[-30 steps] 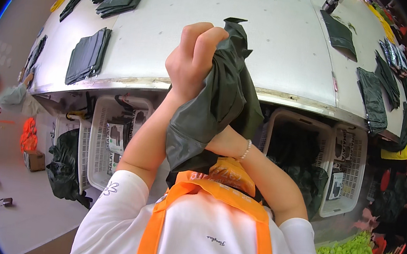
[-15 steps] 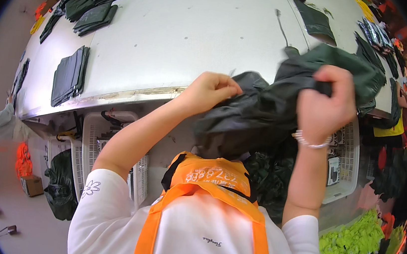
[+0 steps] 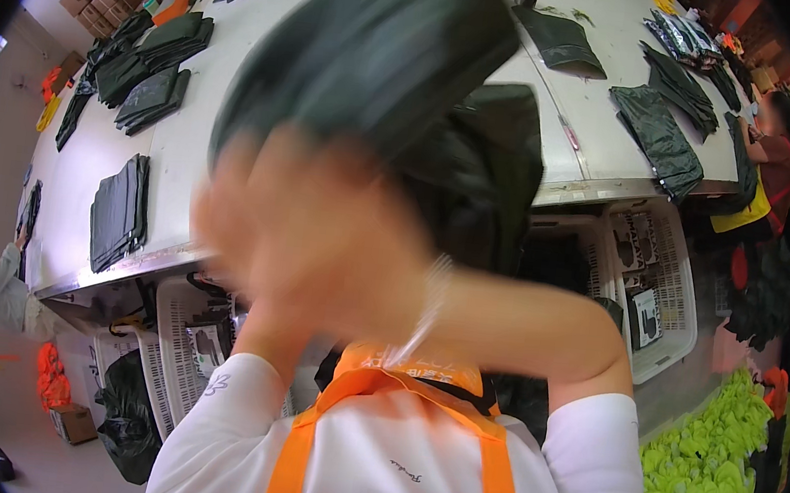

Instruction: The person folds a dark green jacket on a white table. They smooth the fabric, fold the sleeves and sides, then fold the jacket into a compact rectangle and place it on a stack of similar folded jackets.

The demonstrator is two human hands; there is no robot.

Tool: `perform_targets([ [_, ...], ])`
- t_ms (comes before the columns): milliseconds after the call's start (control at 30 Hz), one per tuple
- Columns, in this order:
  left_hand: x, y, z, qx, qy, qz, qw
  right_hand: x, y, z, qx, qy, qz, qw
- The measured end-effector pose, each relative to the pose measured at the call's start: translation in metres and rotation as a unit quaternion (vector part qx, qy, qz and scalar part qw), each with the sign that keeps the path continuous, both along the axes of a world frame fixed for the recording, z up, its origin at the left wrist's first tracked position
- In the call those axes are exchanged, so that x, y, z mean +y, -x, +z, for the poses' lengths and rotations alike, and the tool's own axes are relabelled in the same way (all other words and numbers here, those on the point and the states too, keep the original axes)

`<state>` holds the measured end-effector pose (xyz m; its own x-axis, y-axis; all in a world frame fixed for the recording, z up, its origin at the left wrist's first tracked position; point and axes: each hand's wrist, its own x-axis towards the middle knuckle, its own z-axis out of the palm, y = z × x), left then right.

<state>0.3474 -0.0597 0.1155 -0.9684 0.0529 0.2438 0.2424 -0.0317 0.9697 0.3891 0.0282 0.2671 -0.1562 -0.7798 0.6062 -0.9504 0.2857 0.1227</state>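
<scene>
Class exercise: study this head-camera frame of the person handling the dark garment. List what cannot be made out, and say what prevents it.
- Hands: motion blur in the head view merges them; which is left or right, and their grip, cannot be told.
- Dark garment: blurred, so its kind and shape stay unclear.
- Table middle: hidden behind the garment and arms.
- White basket contents: too small and shadowed.
- Co-worker at left: tiny near the dark fisheye rim.

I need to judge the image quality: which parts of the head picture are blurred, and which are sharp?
Head view: the two raised hands and the dark green fabric garment they lift are smeared by motion blur, so no grip is readable; the folded dark garment stack on the long white table stays sharp; fisheye bends the table's edge.
</scene>
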Motion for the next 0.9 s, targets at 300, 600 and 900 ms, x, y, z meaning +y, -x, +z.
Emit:
perform_targets([
  [300,-0.070,-0.003,0.083,0.334,-0.195,0.108,0.916,0.134,0.037,-0.103,-0.641,-0.098,0.371,0.664],
  [600,-0.099,-0.019,0.084,0.413,-0.163,0.077,0.892,0.094,0.078,-0.204,-0.833,0.189,0.176,0.489],
  [900,-0.146,-0.084,0.083,0.330,-0.052,0.517,0.788,0.043,-0.009,-0.225,-0.717,0.129,-0.076,0.681],
])
